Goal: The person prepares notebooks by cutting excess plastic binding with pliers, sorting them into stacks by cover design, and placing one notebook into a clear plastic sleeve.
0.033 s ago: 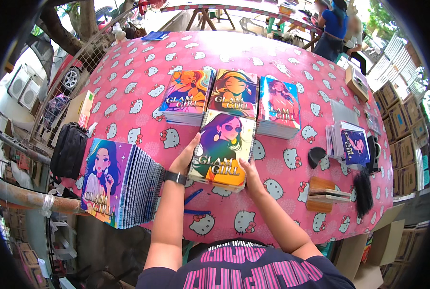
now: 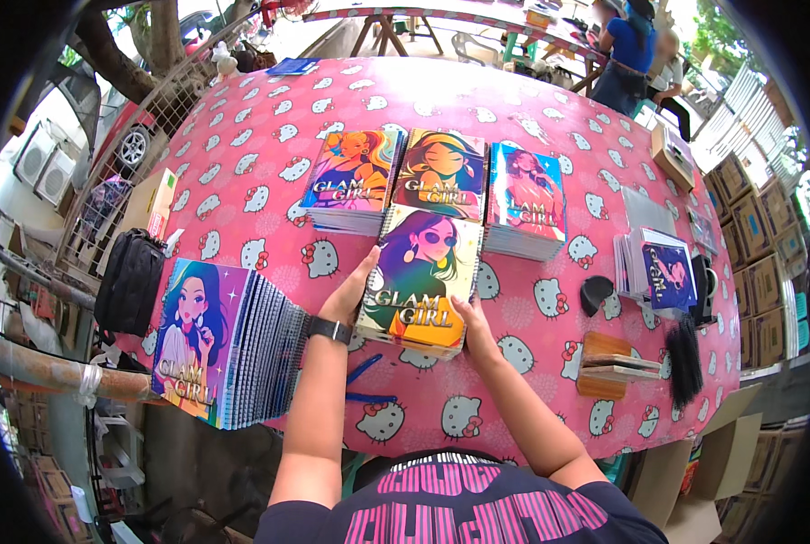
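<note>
1. Most of the frame is filled by a pink patterned table point(image 2: 514, 299).
2. At lower left, a spiral-bound notebook pile point(image 2: 237, 349) is seen.
3. At center, a notebook stack point(image 2: 419, 276) is clasped along its sides by the left hand point(image 2: 346, 295) and right hand point(image 2: 473, 328).
4. Below center, a blue tool point(image 2: 371, 398) is shown.

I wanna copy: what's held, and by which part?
A notebook stack, its left edge in the left hand, its lower right edge in the right hand.

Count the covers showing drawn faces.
6: sunglasses cover between the hands; orange-haired cover, headband cover and pink-dressed cover beyond it; blue-haired cover at left; dark-blue cover at right. Others may be hidden underneath.
</note>
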